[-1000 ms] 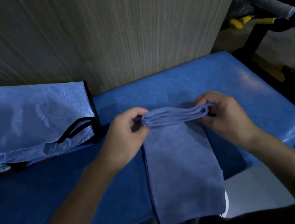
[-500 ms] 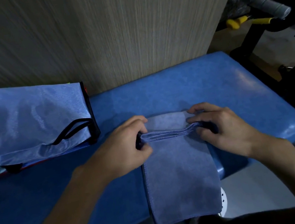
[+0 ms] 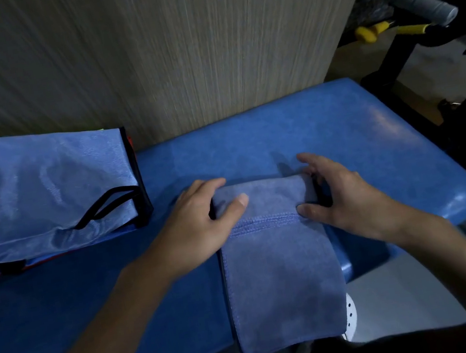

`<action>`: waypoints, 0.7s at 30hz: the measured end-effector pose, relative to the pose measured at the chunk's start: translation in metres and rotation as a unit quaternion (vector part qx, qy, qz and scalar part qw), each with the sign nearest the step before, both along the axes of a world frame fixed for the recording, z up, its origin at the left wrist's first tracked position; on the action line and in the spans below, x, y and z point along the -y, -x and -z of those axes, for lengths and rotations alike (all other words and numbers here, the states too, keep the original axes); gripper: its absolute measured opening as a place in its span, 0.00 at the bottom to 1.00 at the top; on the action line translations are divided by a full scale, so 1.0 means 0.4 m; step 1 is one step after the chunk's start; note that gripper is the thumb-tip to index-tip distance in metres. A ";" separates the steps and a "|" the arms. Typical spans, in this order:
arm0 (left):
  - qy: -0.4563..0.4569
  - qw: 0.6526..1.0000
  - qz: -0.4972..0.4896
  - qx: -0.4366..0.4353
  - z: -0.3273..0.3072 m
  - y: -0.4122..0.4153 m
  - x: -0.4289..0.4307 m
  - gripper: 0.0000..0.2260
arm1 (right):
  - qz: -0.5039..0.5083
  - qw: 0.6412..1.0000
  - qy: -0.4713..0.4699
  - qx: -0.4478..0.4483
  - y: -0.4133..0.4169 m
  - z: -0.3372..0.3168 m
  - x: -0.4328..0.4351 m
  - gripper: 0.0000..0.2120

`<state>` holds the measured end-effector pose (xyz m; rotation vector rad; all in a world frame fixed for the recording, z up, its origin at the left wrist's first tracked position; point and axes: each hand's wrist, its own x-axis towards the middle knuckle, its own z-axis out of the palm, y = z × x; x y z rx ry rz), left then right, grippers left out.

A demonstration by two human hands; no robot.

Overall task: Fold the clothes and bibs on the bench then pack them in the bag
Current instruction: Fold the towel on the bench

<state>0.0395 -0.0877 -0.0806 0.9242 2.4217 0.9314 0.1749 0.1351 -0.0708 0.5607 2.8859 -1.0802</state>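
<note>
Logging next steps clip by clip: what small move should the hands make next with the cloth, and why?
Probably turn the folded part over toward the near edge. The cloth has its far end already folded, its hem lying across it. The left hand pinches that fold and the right hand touches it with the thumb, while a long unfolded stretch hangs off the bench.

both forearms are bare and come in from the lower edge, angled toward each other. the left hand [image 3: 196, 225] lies palm down, with the thumb flat on top of the folded cloth [image 3: 274, 262] and its fingers [image 3: 208, 185] curled around the left edge. the right hand [image 3: 349, 200] is palm down too, its thumb tip touches the cloth, and the other fingers are arched and loosely spread.
</note>
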 end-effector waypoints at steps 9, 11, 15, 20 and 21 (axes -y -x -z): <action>0.038 0.999 0.031 -0.003 -0.013 0.015 0.012 0.18 | -0.021 0.999 0.019 -0.024 0.004 0.009 -0.005 0.19; 0.003 1.000 0.015 0.008 -0.019 0.012 0.013 0.17 | -0.003 0.998 0.042 -0.039 0.008 0.012 -0.003 0.21; -0.063 0.994 -0.005 -0.092 -0.028 -0.005 0.001 0.20 | 0.011 0.992 -0.036 -0.122 0.019 -0.009 0.019 0.25; -0.063 0.971 0.125 -0.192 -0.030 0.001 0.028 0.12 | -0.072 0.989 -0.063 -0.114 -0.008 -0.018 0.007 0.15; -0.061 0.973 0.141 -0.170 -0.026 -0.003 0.039 0.13 | -0.075 0.989 -0.052 -0.118 -0.016 -0.017 0.006 0.15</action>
